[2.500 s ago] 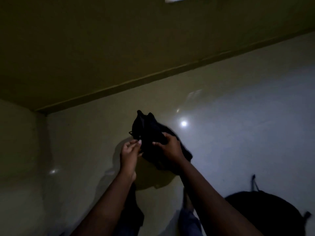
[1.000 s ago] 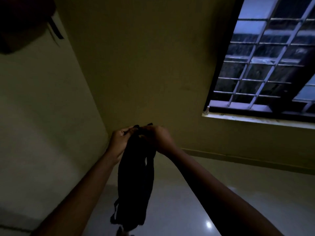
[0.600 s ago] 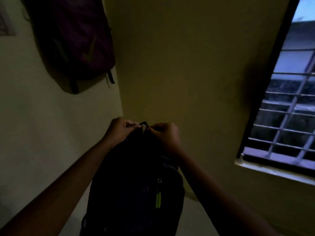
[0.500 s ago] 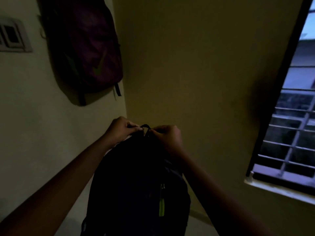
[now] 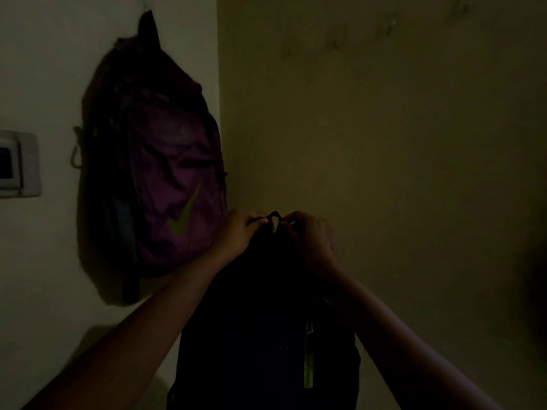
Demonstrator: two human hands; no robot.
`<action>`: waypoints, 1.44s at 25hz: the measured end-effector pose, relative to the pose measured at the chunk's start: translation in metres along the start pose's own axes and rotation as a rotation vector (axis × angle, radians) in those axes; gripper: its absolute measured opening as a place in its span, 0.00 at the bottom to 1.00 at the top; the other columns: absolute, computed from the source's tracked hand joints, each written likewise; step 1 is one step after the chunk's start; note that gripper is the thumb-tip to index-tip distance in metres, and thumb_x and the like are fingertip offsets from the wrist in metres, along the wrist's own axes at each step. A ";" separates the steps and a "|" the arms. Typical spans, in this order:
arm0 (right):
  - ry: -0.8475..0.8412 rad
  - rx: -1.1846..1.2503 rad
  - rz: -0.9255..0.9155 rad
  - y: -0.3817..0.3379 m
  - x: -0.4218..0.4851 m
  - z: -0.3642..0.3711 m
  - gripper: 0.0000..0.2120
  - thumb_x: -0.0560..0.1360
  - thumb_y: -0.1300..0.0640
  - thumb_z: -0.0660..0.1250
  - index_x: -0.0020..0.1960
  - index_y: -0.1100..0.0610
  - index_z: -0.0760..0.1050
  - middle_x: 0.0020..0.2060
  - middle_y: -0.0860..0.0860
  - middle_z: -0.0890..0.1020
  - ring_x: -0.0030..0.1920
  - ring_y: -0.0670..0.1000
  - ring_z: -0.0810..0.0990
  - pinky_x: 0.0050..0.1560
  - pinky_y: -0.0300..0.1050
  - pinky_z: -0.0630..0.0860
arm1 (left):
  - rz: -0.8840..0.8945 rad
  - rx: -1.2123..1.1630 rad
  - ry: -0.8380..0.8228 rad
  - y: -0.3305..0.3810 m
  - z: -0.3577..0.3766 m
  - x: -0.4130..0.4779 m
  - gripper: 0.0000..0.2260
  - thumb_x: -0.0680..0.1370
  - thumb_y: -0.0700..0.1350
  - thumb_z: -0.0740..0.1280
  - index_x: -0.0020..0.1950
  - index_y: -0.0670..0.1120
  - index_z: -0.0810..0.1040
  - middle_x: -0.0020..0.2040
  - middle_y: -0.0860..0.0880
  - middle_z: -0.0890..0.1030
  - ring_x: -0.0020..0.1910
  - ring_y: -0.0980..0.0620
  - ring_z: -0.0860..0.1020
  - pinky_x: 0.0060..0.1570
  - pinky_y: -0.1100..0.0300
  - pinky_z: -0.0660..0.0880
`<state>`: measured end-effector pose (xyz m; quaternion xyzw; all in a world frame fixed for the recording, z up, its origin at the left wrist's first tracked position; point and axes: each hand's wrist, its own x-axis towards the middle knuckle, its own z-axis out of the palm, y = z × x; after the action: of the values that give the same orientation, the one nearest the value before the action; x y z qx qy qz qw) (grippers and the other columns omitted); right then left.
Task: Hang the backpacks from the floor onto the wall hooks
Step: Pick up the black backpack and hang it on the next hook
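Observation:
A dark backpack (image 5: 260, 335) with a yellow-green zip tag hangs in front of me in the dim room. Its small top loop (image 5: 274, 217) is pinched from both sides: my left hand (image 5: 236, 232) grips the left end, my right hand (image 5: 307, 241) the right end. The loop is held up near the corner of two walls. A purple backpack (image 5: 165, 173) with a yellow-green swoosh hangs on the left wall from a point near its top strap (image 5: 147, 22). No free hook can be made out in the dark.
A white switch plate (image 5: 17, 164) is fixed to the left wall beside the purple backpack. The right wall (image 5: 399, 128) is bare and olive-coloured. The light is very low.
My view has swung from the window side to the wall corner. The purple backpack has come to the middle left. Both hands keep their pinch on the dark backpack's loop.

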<state>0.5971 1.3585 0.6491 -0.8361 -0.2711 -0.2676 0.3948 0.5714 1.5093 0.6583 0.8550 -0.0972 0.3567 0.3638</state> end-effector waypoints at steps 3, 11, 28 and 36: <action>0.124 -0.066 -0.012 -0.002 0.072 0.005 0.12 0.76 0.50 0.62 0.57 0.51 0.79 0.52 0.51 0.85 0.51 0.52 0.83 0.41 0.40 0.71 | 0.137 0.088 0.114 -0.010 -0.006 0.070 0.09 0.76 0.39 0.65 0.48 0.36 0.84 0.43 0.40 0.85 0.42 0.53 0.81 0.41 0.62 0.73; 0.312 -0.046 -0.018 0.014 0.246 0.008 0.13 0.75 0.50 0.64 0.53 0.54 0.83 0.50 0.54 0.86 0.49 0.53 0.83 0.40 0.38 0.68 | 0.127 0.091 0.424 -0.029 0.003 0.240 0.10 0.74 0.46 0.68 0.48 0.42 0.85 0.50 0.44 0.86 0.50 0.46 0.83 0.48 0.58 0.78; 0.754 -0.085 -0.139 -0.025 0.460 -0.064 0.11 0.67 0.54 0.65 0.39 0.61 0.81 0.30 0.57 0.77 0.37 0.55 0.81 0.37 0.41 0.70 | 0.386 -0.006 0.701 0.023 -0.016 0.481 0.13 0.77 0.49 0.64 0.53 0.44 0.83 0.54 0.43 0.84 0.56 0.45 0.79 0.50 0.57 0.74; 0.825 -0.088 -0.143 -0.046 0.492 -0.083 0.16 0.66 0.53 0.67 0.28 0.64 0.69 0.24 0.55 0.66 0.31 0.52 0.75 0.38 0.40 0.70 | 0.478 -0.045 0.686 0.037 -0.033 0.528 0.14 0.77 0.48 0.64 0.57 0.41 0.81 0.57 0.41 0.82 0.59 0.41 0.77 0.54 0.54 0.73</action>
<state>0.8965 1.4355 1.0432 -0.6539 -0.1358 -0.6180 0.4147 0.9213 1.5546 1.0542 0.6317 -0.1739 0.6931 0.3004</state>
